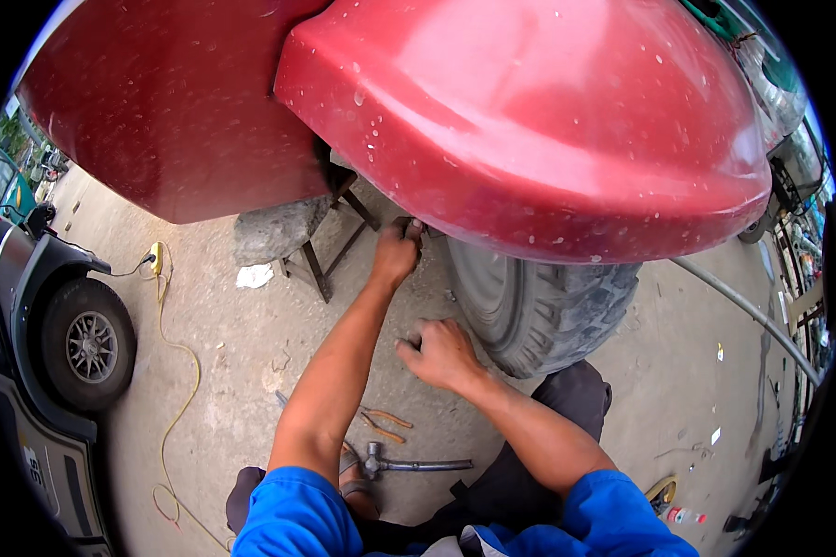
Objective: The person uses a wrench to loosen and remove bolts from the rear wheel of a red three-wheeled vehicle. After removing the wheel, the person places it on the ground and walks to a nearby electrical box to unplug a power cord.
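A glossy red fender (529, 121), flecked with pale spots, hangs over a large tire (548, 311) with deep tread. My left hand (398, 252) reaches up to the fender's lower edge, its fingers closed and the thumb near the rim. What it grips there is hidden. Lower down, my right hand (444, 355) hovers beside the tire with loosely bent fingers; thumb and forefinger are apart, and I see nothing between them. On the ground below lie a hammer (418, 464) and pliers with orange handles (383, 423).
Another red panel (176, 102) stands at upper left, above a grey stone block (279, 230) and a dark stand (318, 269). A yellow cord (184, 408) winds along the concrete. A dark vehicle's wheel (91, 345) is at left, a plastic bottle (685, 515) at lower right.
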